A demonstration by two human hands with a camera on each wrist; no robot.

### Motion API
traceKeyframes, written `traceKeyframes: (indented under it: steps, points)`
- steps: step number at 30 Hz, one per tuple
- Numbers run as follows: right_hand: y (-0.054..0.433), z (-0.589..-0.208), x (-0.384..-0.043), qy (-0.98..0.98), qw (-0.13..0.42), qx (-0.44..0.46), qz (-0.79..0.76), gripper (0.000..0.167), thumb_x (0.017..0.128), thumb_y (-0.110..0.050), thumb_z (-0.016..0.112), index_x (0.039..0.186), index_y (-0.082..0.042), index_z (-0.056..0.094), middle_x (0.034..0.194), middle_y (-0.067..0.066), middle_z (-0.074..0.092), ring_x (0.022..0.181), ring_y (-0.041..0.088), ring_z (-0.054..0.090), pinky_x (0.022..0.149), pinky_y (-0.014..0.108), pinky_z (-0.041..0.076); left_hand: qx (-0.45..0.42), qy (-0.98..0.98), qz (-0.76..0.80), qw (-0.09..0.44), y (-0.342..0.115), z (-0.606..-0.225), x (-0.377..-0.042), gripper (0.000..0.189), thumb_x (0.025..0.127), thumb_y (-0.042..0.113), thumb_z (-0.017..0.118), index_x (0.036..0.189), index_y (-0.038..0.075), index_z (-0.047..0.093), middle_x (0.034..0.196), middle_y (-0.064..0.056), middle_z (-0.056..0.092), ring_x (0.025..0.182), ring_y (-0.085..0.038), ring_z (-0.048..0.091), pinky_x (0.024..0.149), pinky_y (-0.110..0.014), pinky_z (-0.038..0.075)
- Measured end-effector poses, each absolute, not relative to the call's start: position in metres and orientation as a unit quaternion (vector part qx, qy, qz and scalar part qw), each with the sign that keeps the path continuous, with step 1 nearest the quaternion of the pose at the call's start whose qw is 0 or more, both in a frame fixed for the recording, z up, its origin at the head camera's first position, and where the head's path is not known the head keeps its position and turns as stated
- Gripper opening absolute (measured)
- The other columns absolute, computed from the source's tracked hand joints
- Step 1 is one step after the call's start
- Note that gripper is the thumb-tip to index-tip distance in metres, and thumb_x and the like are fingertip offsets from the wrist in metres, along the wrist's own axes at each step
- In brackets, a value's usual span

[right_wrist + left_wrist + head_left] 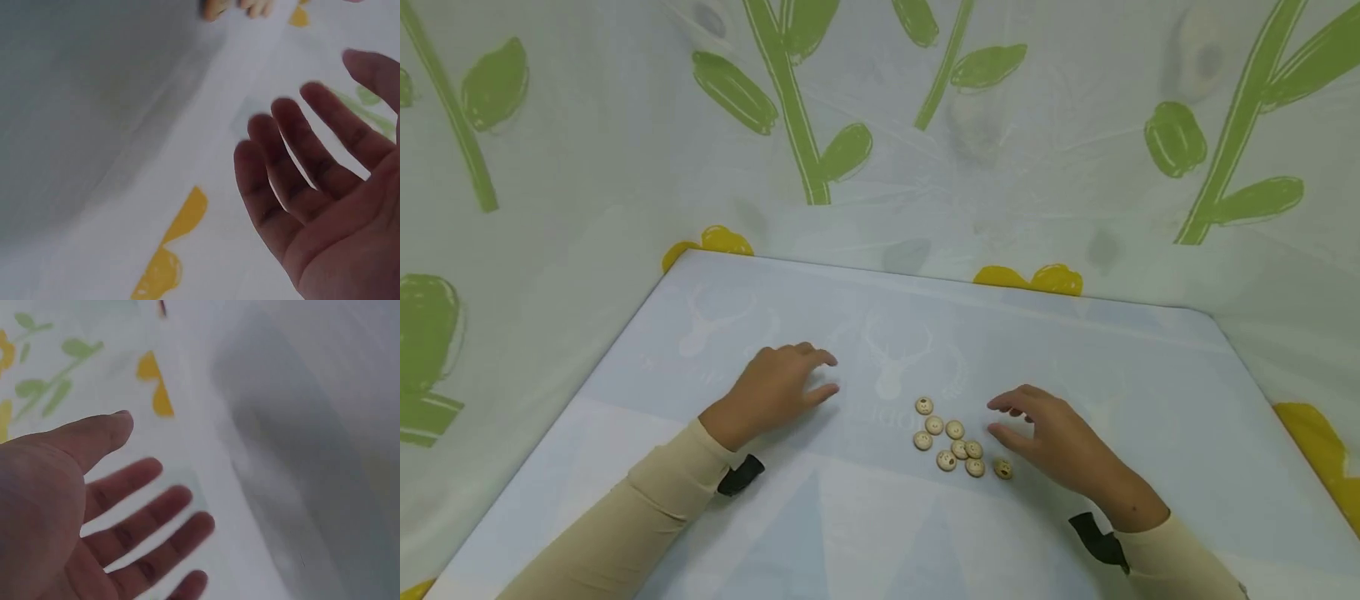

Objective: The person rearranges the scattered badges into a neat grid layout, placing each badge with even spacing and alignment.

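Several small round wooden buttons (922, 440) with dark markings lie in a loose cluster on the pale table in the head view. Just right of them is my right hand (1056, 437), its relaxed fingers apart from the buttons and holding nothing. One button (1003, 468) lies nearest to that hand, below its thumb. My left hand (775, 392) hovers over the table further left, thumb and fingers spread with nothing between them. Both wrist views show bare palms with loosely bent fingers. At the top of the right wrist view, a few buttons (217, 9) are partly cut off.
The table (850, 292) has a pale blue cover with faint deer-head prints. Behind and around it hangs a whitish curtain (625, 125) with green leaf stems and yellow shapes. Black straps (741, 475) sit at both wrists below the beige sleeves.
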State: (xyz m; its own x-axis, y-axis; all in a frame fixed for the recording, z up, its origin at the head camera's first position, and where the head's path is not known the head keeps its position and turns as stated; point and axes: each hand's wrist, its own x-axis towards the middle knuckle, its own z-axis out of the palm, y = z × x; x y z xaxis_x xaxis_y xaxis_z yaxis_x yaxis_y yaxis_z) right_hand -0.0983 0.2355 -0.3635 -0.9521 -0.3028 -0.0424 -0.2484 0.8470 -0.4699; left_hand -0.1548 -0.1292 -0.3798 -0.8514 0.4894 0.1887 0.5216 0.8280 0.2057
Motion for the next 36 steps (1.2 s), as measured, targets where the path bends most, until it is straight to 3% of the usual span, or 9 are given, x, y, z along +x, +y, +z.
traceKeyframes:
  steps: [3, 9, 18, 36]
  points:
    - [0.228, -0.361, -0.1, 0.949, 0.081, -0.168, -0.254, 0.019, 0.09, -0.02, 0.074, 0.108, -0.014, 0.071, 0.098, -0.006, 0.067, 0.091, 0.012, 0.06, 0.079, 0.032, 0.054, -0.329, -0.928, -0.157, 0.076, -0.106, -0.379, -0.145, 0.025, 0.087, 0.03, 0.078, 0.107, 0.016, 0.075, 0.099, -0.001, 0.074, 0.082, -0.016, 0.069, 0.071, -0.038, 0.053]
    - [0.219, -0.366, -0.103, 0.944, 0.127, -0.168, -0.255, 0.015, 0.088, -0.017, 0.076, 0.101, -0.016, 0.07, 0.085, -0.009, 0.061, 0.081, 0.009, 0.055, 0.068, 0.024, 0.049, -0.415, -0.895, -0.153, 0.054, -0.066, -0.384, -0.129, 0.02, 0.088, 0.031, 0.077, 0.107, 0.024, 0.075, 0.101, 0.004, 0.072, 0.085, -0.011, 0.065, 0.071, -0.03, 0.049]
    - [0.215, -0.378, -0.101, 0.928, 0.177, -0.189, -0.27, 0.02, 0.084, -0.015, 0.078, 0.102, -0.014, 0.07, 0.083, -0.008, 0.06, 0.075, 0.009, 0.055, 0.063, 0.023, 0.048, -0.451, -0.885, -0.106, 0.044, -0.053, -0.395, -0.118, 0.023, 0.087, 0.036, 0.077, 0.11, 0.031, 0.072, 0.106, 0.008, 0.07, 0.093, -0.01, 0.067, 0.072, -0.028, 0.048]
    - [0.226, -0.386, -0.106, 0.923, 0.161, -0.224, -0.267, 0.016, 0.084, -0.015, 0.079, 0.098, -0.016, 0.071, 0.084, -0.01, 0.059, 0.075, 0.003, 0.051, 0.065, 0.022, 0.047, -0.453, -0.886, -0.096, 0.01, -0.047, -0.397, -0.121, 0.025, 0.091, 0.036, 0.072, 0.115, 0.031, 0.072, 0.112, 0.008, 0.069, 0.104, -0.011, 0.063, 0.081, -0.029, 0.05]
